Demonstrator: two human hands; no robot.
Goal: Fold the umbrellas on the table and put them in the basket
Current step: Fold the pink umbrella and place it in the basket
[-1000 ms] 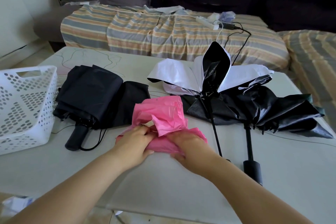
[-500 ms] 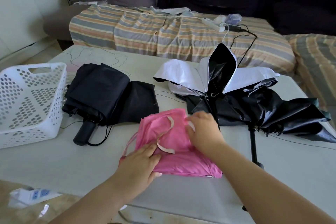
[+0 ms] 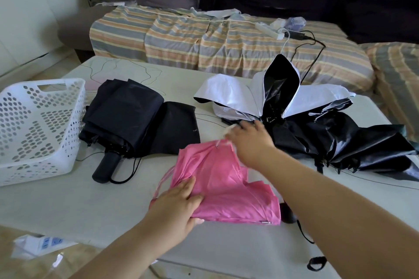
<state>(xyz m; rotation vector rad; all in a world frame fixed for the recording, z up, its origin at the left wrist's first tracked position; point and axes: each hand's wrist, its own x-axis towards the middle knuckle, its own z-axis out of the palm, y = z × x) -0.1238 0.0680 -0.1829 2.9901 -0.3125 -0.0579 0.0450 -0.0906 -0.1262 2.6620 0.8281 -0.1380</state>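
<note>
pink umbrella lies collapsed near the front middle of the pale desk, its thin fabric bunched in loose flaps. left hand grips the fabric at the umbrella's 8 o'clock edge, fingers on top and thumb tucked beneath. right hand reaches past the umbrella's 1 o'clock corner; it is blurred, and something pale shows at its fingertips, perhaps the closing strap, but whether it grasps it cannot be told.

white basket with a perforated wall sits at 9 o'clock on the desk. just beside it lies a black folded umbrella with its handle pointing toward the viewer. at 2 o'clock, a white and black umbrella and a second black umbrella lie splayed and overlapping. a striped sofa cover lies beyond the desk.

judging by its looks, the pink umbrella is light, with soft, slippery cloth over thin stiff ribs; the flaps will likely spring open unless held. the best hold is probably around the gathered canopy with one hand while the other wraps the strap; for carrying, grasp the whole bundle around its middle.
</note>
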